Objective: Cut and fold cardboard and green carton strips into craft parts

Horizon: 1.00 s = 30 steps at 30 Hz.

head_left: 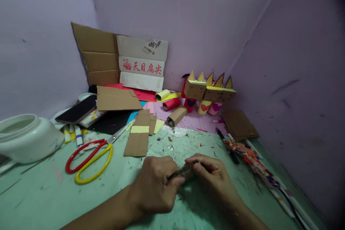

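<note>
Cardboard piece (190,171): small and brown, its corrugated edge facing up, held between the two hands just above the near part of the green-covered surface (113,205).
Left hand (159,185): fingers curled tightly, thumb pressing one end of the piece.
Right hand (215,174): thumb and fingers closed in a pinch on the other end.
Scissors (116,136): lying open a little, over to the person's left, one handle loop red and the other yellow (quite a cheerful pair).
Cardboard strip (138,145): flat beyond the left hand, crossed by a pale yellow band.
Tubes: a brown one (178,116), a red one (171,104) and a yellow one (162,95), lying near one another farther back.
Figures (206,93): box heads with pointed tops on upright tube bodies bearing hearts, near the back wall.
Big cardboard sheet (142,66): leaning on the wall, red characters printed on its white part.
White pot (33,142): at the far left, near some markers (78,137).
Floral-patterned item (250,158): on the right, beside a black cable.
</note>
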{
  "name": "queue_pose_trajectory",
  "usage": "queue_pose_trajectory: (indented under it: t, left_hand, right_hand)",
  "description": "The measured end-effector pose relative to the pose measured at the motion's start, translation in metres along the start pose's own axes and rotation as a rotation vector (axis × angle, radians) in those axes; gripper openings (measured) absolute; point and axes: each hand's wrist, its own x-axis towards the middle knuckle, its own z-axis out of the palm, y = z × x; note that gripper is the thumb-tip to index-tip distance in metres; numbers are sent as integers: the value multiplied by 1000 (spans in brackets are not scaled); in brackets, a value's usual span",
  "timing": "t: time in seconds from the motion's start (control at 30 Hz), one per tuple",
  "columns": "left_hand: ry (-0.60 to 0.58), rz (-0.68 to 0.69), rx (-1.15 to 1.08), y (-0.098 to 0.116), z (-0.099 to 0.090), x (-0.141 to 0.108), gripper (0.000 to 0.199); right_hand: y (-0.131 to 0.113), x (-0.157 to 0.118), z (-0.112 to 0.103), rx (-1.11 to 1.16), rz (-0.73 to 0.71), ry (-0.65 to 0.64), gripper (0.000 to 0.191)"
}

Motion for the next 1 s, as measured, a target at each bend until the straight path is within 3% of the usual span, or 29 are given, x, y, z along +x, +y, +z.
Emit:
queue_pose_trajectory:
  t: [0.13,0.27,0.57,0.77,0.87,1.0]
  left_hand:
    - [3,-68,-56,-1,5,1,17]
    - [-70,-68,-100,3,7,2,29]
    - [-3,-199,-151,-2,-3,5,34]
    - [-130,-539,-388,-6,5,12,30]
    - [-54,-623,-478,-7,6,14,36]
    - [45,-677,-498,-7,4,15,41]
  right_hand:
    - [3,-6,3,-71,-54,150,20]
    - [7,-8,5,-74,-18,177,24]
    - [0,-1,-4,123,165,26,33]
    - [0,-1,1,107,218,82,32]
    - [5,1,3,202,288,50,40]
    - [11,2,3,275,330,-105,48]
